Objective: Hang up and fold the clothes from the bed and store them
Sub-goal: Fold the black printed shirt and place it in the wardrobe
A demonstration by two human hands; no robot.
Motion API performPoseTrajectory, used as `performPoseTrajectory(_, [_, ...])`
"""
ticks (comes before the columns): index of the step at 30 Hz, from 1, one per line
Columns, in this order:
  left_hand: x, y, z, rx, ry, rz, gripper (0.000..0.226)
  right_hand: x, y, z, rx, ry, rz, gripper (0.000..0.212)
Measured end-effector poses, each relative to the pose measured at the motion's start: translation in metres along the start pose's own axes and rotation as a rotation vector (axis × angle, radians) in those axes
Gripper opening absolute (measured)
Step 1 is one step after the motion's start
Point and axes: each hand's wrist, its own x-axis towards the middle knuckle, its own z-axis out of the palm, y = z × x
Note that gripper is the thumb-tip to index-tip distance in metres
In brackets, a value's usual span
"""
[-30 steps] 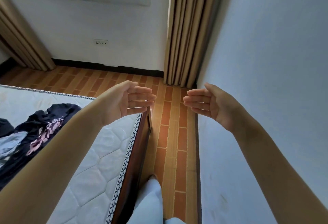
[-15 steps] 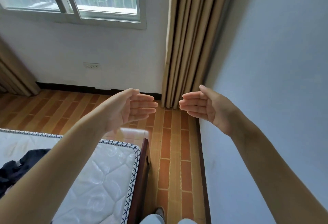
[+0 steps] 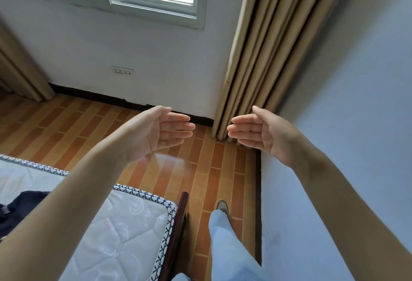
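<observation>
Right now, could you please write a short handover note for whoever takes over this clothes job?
Left hand: open, holds nothing, raised over the floor.
Right hand: open, holds nothing, palm facing the left.
Dark clothes lie on the mattress at the lower left, partly behind the left forearm.
Done: nothing that shows here.
Left: pick up the clothes, hang or fold them, store them. No hanger or wardrobe is in view.

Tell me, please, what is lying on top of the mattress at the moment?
A dark garment lies on the mattress near its left side. The left forearm crosses in front and covers part of it, and the picture's edge cuts off the rest, so any other clothes cannot be seen.
</observation>
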Motion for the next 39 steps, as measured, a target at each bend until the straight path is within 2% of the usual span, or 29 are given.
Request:
performPoseTrajectory(14, [0.194,0.116,-0.036,-0.107,0.265,0.066,0.045,0.255,-0.132,-0.063,-0.097,-0.245,0.028,0.051])
performPoseTrajectory(25, [0.248,0.148,-0.070,-0.150,0.425,0.048,0.046,0.370,-0.170,-0.049,-0.129,-0.434,0.082,0.051])
performPoseTrajectory(31, [0.261,0.173,-0.109,-0.206,0.507,0.086,0.045,0.436,-0.203,-0.009,-0.161,-0.526,0.070,0.050])
performPoseTrajectory(39, [0.272,0.217,-0.213,-0.263,0.633,0.154,0.047,0.522,-0.248,0.104,-0.323,-0.684,0.014,0.049])
